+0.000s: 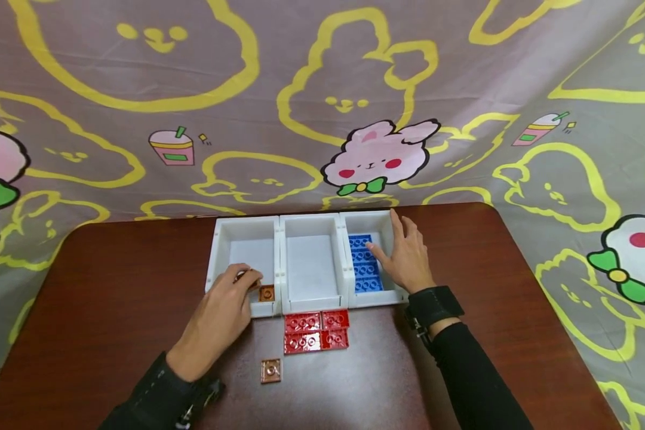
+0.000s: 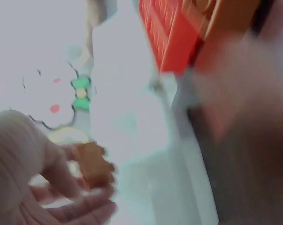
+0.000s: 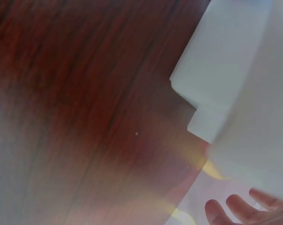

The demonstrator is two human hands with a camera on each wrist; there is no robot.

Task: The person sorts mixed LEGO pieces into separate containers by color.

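Cartoon-rabbit cloth point(image 1: 322, 89) hangs behind a dark brown tabletop point(image 1: 113, 286); on it stand three white bins side by side, the left bin point(image 1: 245, 239), the middle bin point(image 1: 312, 263) and the right bin point(image 1: 378, 224).

Much is hard to read; the left wrist view is blurred, showing only fingertips point(image 2: 80, 206) around a small orange-brown shape and a smear of red above; the right wrist view is blurred too, with only white bin wall, wood and the tips of a few fingers at the lower edge; both forearms are cut off by the bottom of the head view; the front of the left bin's floor is hidden behind the left hand.

The left hand point(image 1: 223, 313) reaches over the front wall of the left bin, its grip pinched together on a small brown plate point(image 1: 243, 276), held inside the bin just above the floor; a second brown plate point(image 1: 266, 292) lies on the floor beside it, near the front right corner; a third brown plate point(image 1: 271, 370) lies on the tabletop, apart from the hand.

The right hand point(image 1: 403, 257) rests with straight, relaxed fingers on the right bin's right wall, holding nothing; blue plates point(image 1: 362, 263) lie inside just beside its fingers; red plates point(image 1: 316, 331) sit touching one another in front of the middle bin.
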